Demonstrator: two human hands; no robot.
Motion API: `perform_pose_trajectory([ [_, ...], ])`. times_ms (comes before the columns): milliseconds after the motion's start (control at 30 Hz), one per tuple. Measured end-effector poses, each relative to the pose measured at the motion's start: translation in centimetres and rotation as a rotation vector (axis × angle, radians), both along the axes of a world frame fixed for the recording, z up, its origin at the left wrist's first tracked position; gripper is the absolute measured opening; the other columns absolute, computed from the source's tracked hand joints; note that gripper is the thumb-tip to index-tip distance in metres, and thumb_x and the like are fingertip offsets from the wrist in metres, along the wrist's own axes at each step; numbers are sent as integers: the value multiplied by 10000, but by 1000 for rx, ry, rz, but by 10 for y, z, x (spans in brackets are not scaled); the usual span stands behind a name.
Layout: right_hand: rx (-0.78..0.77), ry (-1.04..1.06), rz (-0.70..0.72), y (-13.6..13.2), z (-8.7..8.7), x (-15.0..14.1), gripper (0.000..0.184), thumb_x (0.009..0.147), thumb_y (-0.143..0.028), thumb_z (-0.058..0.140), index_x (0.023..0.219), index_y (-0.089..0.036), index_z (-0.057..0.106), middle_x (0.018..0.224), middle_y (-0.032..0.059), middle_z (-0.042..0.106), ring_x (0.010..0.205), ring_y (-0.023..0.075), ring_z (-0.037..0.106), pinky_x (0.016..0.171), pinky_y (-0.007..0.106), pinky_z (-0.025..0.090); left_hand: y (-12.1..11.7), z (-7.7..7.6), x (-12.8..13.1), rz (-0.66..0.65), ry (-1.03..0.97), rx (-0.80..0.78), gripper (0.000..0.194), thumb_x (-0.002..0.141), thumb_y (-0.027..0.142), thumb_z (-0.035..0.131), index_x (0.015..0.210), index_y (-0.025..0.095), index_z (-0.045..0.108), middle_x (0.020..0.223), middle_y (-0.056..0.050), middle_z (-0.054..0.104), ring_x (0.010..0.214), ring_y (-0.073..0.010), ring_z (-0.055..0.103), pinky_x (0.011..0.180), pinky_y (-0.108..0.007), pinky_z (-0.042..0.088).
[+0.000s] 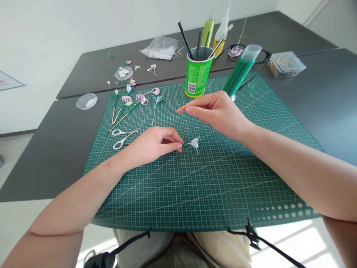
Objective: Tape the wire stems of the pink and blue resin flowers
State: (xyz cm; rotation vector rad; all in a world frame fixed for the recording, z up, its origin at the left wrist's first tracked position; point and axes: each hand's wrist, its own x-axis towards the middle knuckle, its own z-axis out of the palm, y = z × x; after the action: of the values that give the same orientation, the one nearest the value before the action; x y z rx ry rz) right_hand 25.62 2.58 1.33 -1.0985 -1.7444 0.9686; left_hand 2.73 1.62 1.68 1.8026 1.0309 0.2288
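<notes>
My left hand (156,146) rests low over the green cutting mat (206,193), thumb and fingers closed on the green stem of a small pale blue flower (194,142). The flower's petals point right, beyond the fingertips. Higher and to the right, my right hand (220,115) hovers above the mat in a pinch; whatever lies between its fingertips, if anything, is too small to make out. White-handled scissors (120,143) lie just left of my left hand, partly hidden by the wrist.
Several finished flowers on sticks (126,104) lie at the mat's upper left, near small clear dishes (87,101). Behind my right hand stand a green cup (197,76) of tools and a tube of green thread (242,70). Glasses (264,56) and a clear box (286,64) sit farther right.
</notes>
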Motion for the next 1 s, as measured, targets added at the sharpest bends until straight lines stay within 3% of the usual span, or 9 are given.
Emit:
perform_pose_trajectory([
  [300, -14, -45, -34, 1, 0, -1, 234, 933, -241, 677, 966, -143, 887, 627, 17, 625, 658, 145, 546, 625, 319, 429, -1, -2, -1, 49, -74, 27, 100, 886, 311, 817, 863, 223, 778, 863, 18, 835, 817, -155, 772, 724, -274, 561],
  [667, 5, -53, -55, -2, 4, 0, 252, 945, -228, 650, 961, -146, 887, 626, 9, 595, 624, 125, 471, 599, 317, 352, -1, -2, -2, 53, -80, 29, 116, 898, 322, 786, 852, 219, 758, 861, 1, 840, 831, -178, 785, 732, -298, 567],
  [800, -1, -73, -56, 0, 0, 0, 238, 935, -215, 658, 958, -143, 884, 581, -9, 540, 587, 113, 397, 568, 312, 301, 0, -3, -2, 51, -92, 70, 116, 884, 312, 813, 838, 220, 759, 848, 10, 826, 805, -164, 767, 722, -288, 560],
  [1000, -20, -109, -110, 4, -6, 1, 209, 934, -189, 678, 928, -159, 884, 601, 0, 579, 579, 115, 389, 562, 318, 265, -1, -3, -2, 65, -112, 115, 135, 886, 325, 825, 825, 221, 766, 841, 14, 808, 783, -151, 746, 710, -277, 562],
])
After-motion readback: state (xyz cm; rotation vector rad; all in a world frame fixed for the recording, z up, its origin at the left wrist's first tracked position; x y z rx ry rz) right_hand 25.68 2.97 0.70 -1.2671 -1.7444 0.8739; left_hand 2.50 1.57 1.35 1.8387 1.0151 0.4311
